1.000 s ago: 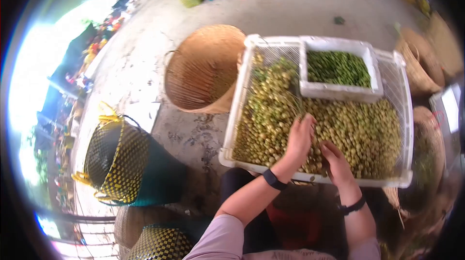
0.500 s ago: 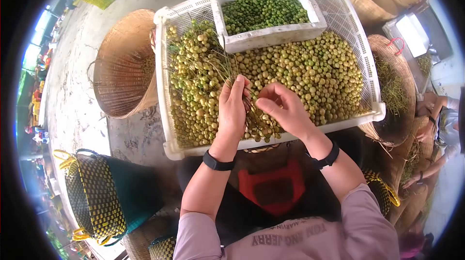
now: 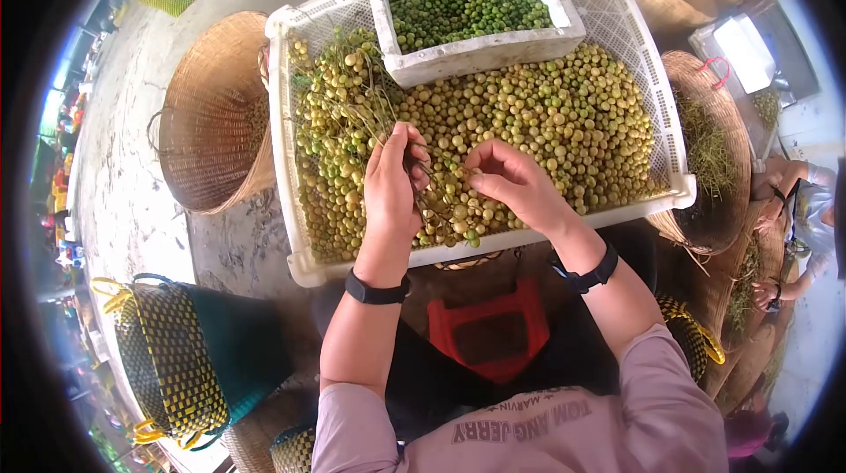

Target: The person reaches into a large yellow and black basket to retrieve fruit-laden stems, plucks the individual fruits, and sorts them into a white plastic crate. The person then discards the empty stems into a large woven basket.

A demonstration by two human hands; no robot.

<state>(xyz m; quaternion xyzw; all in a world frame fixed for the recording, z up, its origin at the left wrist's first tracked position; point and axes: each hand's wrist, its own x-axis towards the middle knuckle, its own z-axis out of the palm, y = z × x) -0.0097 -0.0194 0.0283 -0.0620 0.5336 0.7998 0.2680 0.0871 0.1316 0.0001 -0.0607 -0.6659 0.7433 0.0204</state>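
A white plastic crate (image 3: 289,165) holds many yellow-green round fruits (image 3: 564,112), with stemmed bunches piled at its left. Across its back rim rests a white foam box (image 3: 493,57) of smaller, darker green fruits (image 3: 471,11). My left hand (image 3: 394,178) is closed round a bunch of thin stems (image 3: 419,195), whose fruits hang to the right over the crate's front part. Beside that bunch, my right hand (image 3: 511,181) has thumb and forefinger pinched together at its fruits; what lies between the fingertips is too small to tell.
Wicker baskets stand left (image 3: 207,121) and right (image 3: 709,134) of the crate, the right one holding stems. A checked woven basket (image 3: 172,358) is at lower left. A red stool (image 3: 489,323) shows below the crate. Another person's arms (image 3: 784,209) are at far right.
My left hand has shifted left with the stems. The fingers of my right hand have drawn together at the fruits. The whole view has moved slightly.
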